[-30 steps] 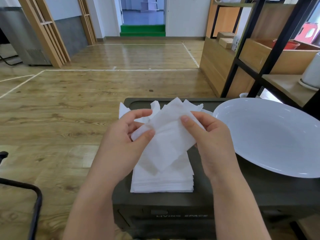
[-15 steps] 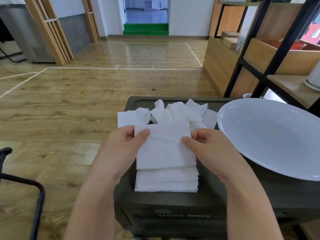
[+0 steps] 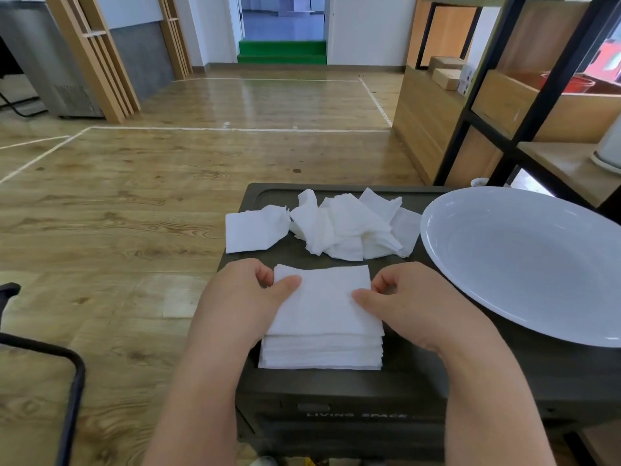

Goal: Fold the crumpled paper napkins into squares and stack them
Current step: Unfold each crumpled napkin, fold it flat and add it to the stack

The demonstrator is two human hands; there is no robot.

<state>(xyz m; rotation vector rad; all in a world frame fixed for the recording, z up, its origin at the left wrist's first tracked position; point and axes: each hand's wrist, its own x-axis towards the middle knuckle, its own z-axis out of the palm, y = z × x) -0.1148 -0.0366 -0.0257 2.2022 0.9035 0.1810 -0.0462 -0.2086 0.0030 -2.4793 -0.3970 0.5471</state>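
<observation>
A folded white napkin (image 3: pixel 324 297) lies on top of a stack of folded napkins (image 3: pixel 321 353) on the dark box lid (image 3: pixel 420 371). My left hand (image 3: pixel 247 297) pinches the napkin's left edge, thumb on top. My right hand (image 3: pixel 408 297) pinches its right edge the same way. Behind the stack lies a heap of crumpled napkins (image 3: pixel 349 227). A looser, partly flat napkin (image 3: pixel 253 228) sits at the heap's left and overhangs the box edge.
A large white bowl (image 3: pixel 524 260) fills the right side of the box lid. Wooden shelving with black posts (image 3: pixel 537 105) stands to the right. A black chair frame (image 3: pixel 72 391) is at the lower left over the wooden floor.
Both hands have lowered the napkin from mid-air onto the stack. It went from a tilted, half-folded sheet to a flat square lying on the pile.
</observation>
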